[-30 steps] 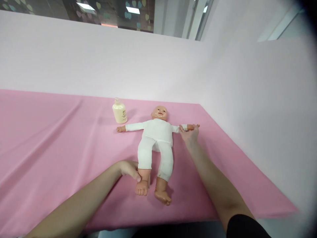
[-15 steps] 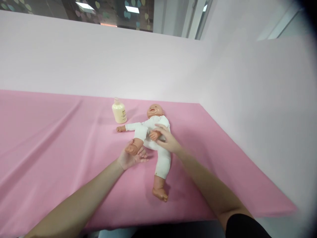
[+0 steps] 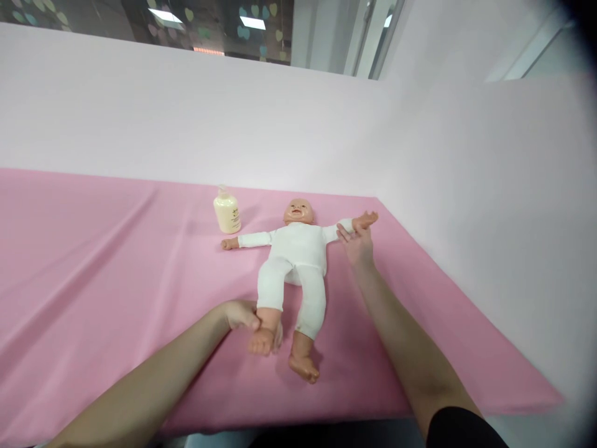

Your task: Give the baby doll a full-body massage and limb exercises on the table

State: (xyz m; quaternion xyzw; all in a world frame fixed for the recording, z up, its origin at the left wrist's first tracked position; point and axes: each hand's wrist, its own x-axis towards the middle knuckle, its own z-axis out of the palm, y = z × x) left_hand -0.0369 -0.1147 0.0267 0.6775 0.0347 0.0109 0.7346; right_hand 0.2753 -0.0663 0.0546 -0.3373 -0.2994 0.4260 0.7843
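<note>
The left hand (image 3: 241, 314) is gripping the doll (image 3: 293, 261) by one ankle, and the right hand (image 3: 358, 247) is pinching its wrist. Both limbs, folded in a moment ago, are stretching out again. The lotion bottle (image 3: 226, 213) is standing beyond the doll's other hand.

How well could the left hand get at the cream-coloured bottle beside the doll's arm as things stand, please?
Probably yes, once it lets go. The left hand grips the doll at the ankle, so it is occupied. The bottle stands upright on the pink cloth farther off, with only the doll's outstretched arm near that path.
</note>
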